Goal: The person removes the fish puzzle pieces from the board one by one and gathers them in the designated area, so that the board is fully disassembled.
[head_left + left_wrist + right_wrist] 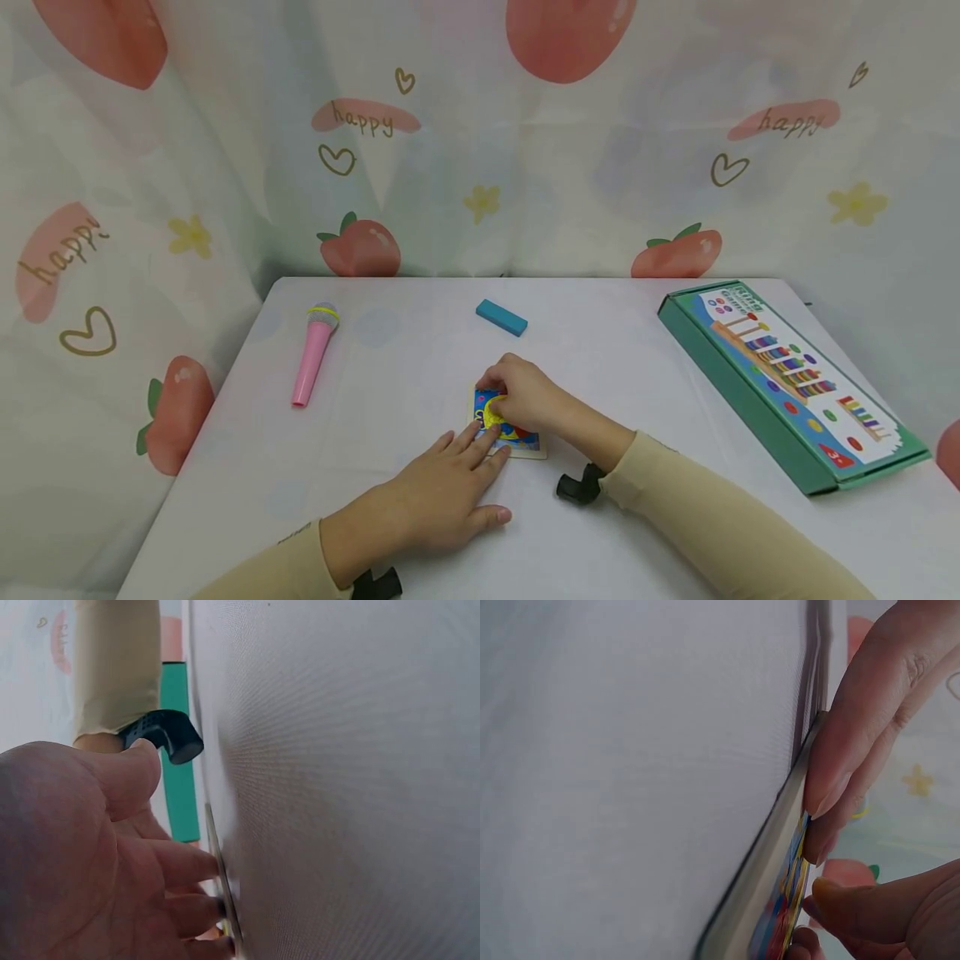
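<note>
A small picture puzzle board (pixel 531 448) with blue, yellow and red parts and a pale rim lies on the table near its middle. My left hand (pixel 442 492) rests its straight, spread fingers on the near left part of the board. Its thumb stays off to the side on the cloth. My right hand (pixel 528 396) bends over the far side, fingers curled at the far left edge and thumb on the yellow part, gripping there. In the right wrist view the board's pale edge (pixel 765 862) lies by a thumb (pixel 862 900); what the right fingertips hold is partly hidden.
A pink toy microphone (pixel 313 354) lies at the left. A blue block (pixel 502 317) lies beyond the board. On the right is a large green toy box (pixel 795 383) with a printed lid. Black wrist devices (pixel 579 487) sit under both sleeves. A patterned curtain (pixel 450 167) hangs behind the table.
</note>
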Demonstrator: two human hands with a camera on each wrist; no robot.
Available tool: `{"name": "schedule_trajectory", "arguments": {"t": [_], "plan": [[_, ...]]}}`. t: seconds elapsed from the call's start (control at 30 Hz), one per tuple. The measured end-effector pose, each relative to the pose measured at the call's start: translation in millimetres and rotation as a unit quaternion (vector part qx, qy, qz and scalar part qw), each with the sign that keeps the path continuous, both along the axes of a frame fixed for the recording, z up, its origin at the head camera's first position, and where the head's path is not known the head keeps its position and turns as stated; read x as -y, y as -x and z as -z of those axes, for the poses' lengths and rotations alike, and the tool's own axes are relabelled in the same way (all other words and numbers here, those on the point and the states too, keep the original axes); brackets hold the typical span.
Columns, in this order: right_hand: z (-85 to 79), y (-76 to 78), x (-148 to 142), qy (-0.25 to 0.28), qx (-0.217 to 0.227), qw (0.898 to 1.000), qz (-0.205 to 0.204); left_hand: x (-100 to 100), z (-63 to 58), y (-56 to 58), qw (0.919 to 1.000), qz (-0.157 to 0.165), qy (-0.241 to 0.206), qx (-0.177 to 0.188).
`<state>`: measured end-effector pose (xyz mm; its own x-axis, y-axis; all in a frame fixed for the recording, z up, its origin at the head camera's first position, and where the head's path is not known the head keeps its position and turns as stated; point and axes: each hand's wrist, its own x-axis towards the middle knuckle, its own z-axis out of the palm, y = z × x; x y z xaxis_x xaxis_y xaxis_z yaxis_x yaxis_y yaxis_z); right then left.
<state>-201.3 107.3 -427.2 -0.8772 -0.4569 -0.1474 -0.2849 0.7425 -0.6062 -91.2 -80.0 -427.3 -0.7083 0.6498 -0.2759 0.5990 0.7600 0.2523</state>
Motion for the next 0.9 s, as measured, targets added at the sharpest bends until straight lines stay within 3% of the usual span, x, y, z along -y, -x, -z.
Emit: {"name": "schedule_trajectory", "arguments": {"t": [0.23, 0.9], "plan": [[1.3, -3.3, 4.5, 0.005, 0.0, 1.0, 0.015, 1.6, 0.3, -1.2, 1.0, 0.001, -0.002, 0.0], [1.9, -1.1, 7.6, -0.027, -0.001, 1.0, 0.004, 1.6, -1.3, -0.1, 1.0, 0.007, -0.002, -0.001]]}}
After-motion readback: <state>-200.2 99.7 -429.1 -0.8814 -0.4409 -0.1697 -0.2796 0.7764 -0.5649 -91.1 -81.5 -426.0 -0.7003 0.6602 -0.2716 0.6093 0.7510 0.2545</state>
